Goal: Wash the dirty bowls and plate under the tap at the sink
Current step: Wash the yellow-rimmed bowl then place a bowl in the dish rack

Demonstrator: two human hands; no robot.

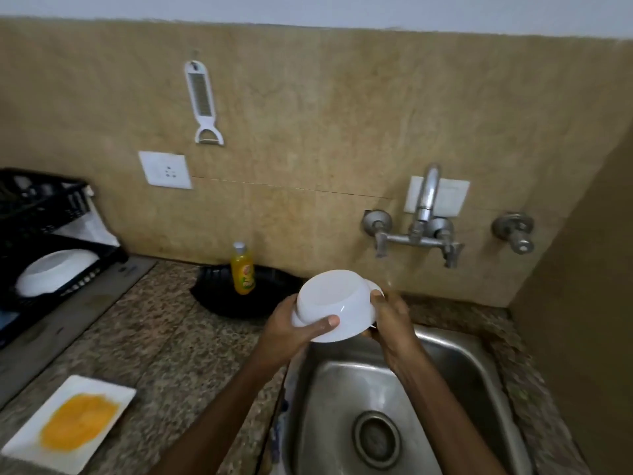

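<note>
I hold a white bowl [330, 303] upside down above the left back corner of the steel sink [479, 365]. My left hand [291, 323] grips its near rim, thumb on the outside wall. My right hand [390, 315] holds its right side. A thin stream of water [388, 274] runs from the wall tap [426, 200] just right of the bowl, onto my right hand. A white square plate [113, 392] smeared with yellow residue lies on the counter at the lower left. Another white bowl [54, 270] rests upside down in the black rack at left.
A yellow dish soap bottle [242, 269] stands on a black tray [219, 296] behind the bowl. The black dish rack [41, 207] fills the left edge. A white peeler [203, 101] hangs on the wall above a socket [166, 170]. A second valve [513, 231] sits right of the tap.
</note>
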